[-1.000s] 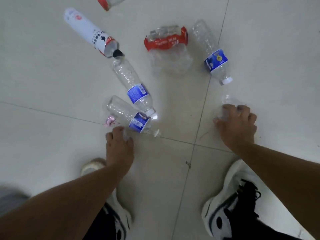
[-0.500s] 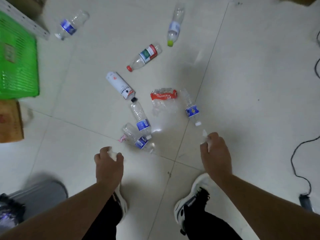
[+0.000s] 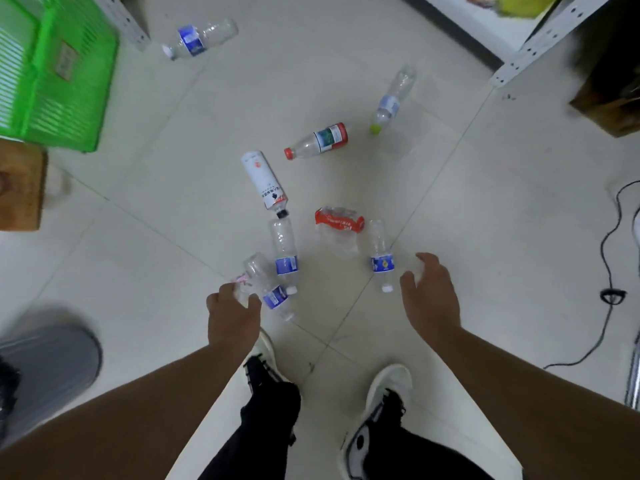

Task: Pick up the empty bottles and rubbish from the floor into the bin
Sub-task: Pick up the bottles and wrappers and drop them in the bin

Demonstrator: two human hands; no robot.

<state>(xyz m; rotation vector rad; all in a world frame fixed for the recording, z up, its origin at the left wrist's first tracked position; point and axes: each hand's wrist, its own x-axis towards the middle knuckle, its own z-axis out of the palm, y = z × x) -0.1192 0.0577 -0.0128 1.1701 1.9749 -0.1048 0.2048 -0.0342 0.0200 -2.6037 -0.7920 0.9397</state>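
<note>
Bare tile floor [image 3: 502, 209] lies open to the right of the right hand [image 3: 429, 299] and beyond the bottles. The left hand [image 3: 233, 315] has its grip curled around a small clear scrap [image 3: 241, 293]; the right grip curls around something clear, too blurred to name. Between the hands lie clear blue-label bottles [image 3: 284, 251], empty, on their sides. Just beyond sits a crushed red-label bottle [image 3: 339, 226], then a white bottle [image 3: 265, 181]. Far left of the grip stands a green crate [image 3: 59, 81].
</note>
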